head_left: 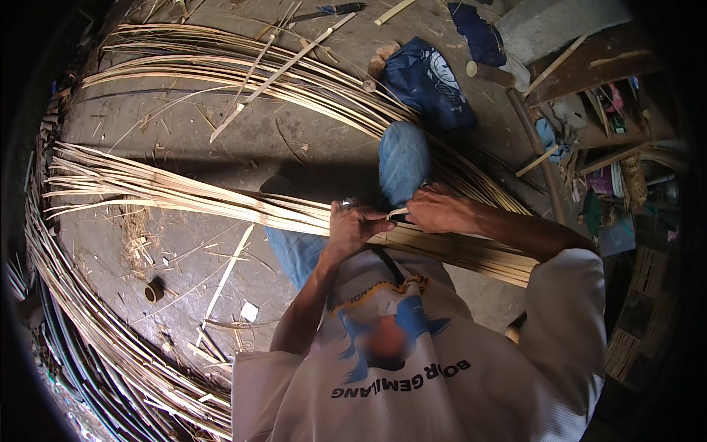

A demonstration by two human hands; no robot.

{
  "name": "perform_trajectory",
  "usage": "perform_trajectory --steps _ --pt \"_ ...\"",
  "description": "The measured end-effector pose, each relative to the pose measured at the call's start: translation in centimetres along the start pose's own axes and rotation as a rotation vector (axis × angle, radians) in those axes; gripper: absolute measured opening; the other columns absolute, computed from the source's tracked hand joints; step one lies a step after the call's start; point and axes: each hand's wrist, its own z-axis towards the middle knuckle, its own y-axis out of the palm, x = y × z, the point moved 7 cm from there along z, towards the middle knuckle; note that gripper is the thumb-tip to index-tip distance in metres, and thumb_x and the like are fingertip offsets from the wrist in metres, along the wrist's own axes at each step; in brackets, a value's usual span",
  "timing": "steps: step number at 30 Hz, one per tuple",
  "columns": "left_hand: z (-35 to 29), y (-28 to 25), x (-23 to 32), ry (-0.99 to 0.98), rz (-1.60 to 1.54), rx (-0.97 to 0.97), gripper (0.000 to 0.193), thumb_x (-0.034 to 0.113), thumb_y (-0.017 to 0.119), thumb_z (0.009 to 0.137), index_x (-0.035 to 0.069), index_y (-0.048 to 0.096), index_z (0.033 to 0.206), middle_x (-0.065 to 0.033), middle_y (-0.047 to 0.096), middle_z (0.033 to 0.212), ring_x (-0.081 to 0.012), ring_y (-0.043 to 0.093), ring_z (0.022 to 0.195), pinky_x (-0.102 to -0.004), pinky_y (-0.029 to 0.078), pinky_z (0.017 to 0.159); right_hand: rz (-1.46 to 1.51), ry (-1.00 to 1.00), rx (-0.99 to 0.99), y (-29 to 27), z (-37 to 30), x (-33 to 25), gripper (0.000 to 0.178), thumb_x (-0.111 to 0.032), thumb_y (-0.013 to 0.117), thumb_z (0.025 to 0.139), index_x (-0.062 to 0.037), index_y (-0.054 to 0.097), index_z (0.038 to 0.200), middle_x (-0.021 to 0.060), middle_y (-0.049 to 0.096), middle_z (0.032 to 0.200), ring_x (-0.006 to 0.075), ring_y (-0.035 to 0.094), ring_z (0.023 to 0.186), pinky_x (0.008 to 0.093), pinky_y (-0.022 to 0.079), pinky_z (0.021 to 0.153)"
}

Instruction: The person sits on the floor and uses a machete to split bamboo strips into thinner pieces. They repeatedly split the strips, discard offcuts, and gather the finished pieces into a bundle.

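A long bundle of pale split bamboo strips (243, 208) lies across my lap, fanned out loosely at its left end and packed tighter toward the right. My left hand (355, 227) is closed over the bundle, thumb and fingertips pressing near its upper edge. A ring shows on one finger. Just to the right, my right hand (440, 209) is closed in a pinch on a thin pale binding strip (398, 213), which bends between both hands at the bundle. The fingertips partly cover where this strip passes round the bamboo.
More bamboo strips (309, 96) lie in a long spread beyond my knee, and another curved pile (110, 324) sits at the left. A dark blue cloth bag (431, 81) rests ahead. Cluttered wooden shelving (618, 140) stands right. A small brown ring-shaped piece (154, 289) lies on the floor.
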Motion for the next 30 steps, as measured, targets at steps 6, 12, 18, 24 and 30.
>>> perform_trajectory --steps 6,12,18,24,30 --pt "0.2 0.3 -0.2 -0.034 -0.002 -0.058 0.038 0.058 0.071 0.080 0.023 0.080 0.092 0.0036 0.073 0.086 -0.0177 0.063 0.083 -0.0385 0.032 0.082 0.654 -0.192 -0.198 1.2 4.8 -0.3 0.035 -0.030 0.051 0.096 -0.0027 0.072 0.088 0.0142 0.066 0.072 0.0245 0.064 0.065 0.0418 0.048 0.060" --pt "0.5 0.7 -0.7 -0.071 0.037 -0.086 0.039 0.059 0.071 0.080 0.023 0.080 0.090 0.0038 0.073 0.084 -0.0182 0.062 0.084 -0.0370 0.035 0.079 0.523 -0.048 0.359 2.4 6.6 4.2 0.027 -0.028 0.051 0.100 -0.0054 0.066 0.105 0.0149 0.067 0.086 0.0315 0.067 0.080 0.0432 0.052 0.070" --pt "0.3 0.3 -0.4 0.004 0.061 0.023 0.046 0.061 0.071 0.079 0.018 0.080 0.091 0.0023 0.074 0.085 -0.0198 0.064 0.086 -0.0380 0.036 0.082 -0.309 0.010 0.434 4.2 0.9 1.4 0.019 -0.009 0.052 0.091 -0.0051 0.064 0.105 0.0213 0.063 0.110 0.0337 0.065 0.103 0.0486 0.050 0.088" --pt "0.0 0.1 -0.3 -0.036 0.038 -0.001 0.046 0.061 0.073 0.077 0.018 0.080 0.092 -0.0006 0.075 0.090 -0.0217 0.065 0.089 -0.0392 0.037 0.085 0.029 -0.346 0.299 3.1 -2.6 -2.2 0.018 -0.015 0.051 0.095 -0.0032 0.064 0.099 0.0198 0.065 0.108 0.0327 0.068 0.097 0.0503 0.052 0.079" --pt "-0.4 0.2 -0.9 0.042 0.189 0.090 0.068 0.065 0.075 0.071 0.007 0.067 0.106 -0.0037 0.072 0.092 -0.0252 0.067 0.081 -0.0418 0.040 0.083 0.590 -0.273 0.069 -0.1 4.6 -1.1 0.031 -0.022 0.054 0.098 0.0009 0.065 0.079 0.0193 0.066 0.073 0.0314 0.067 0.071 0.0434 0.050 0.068"
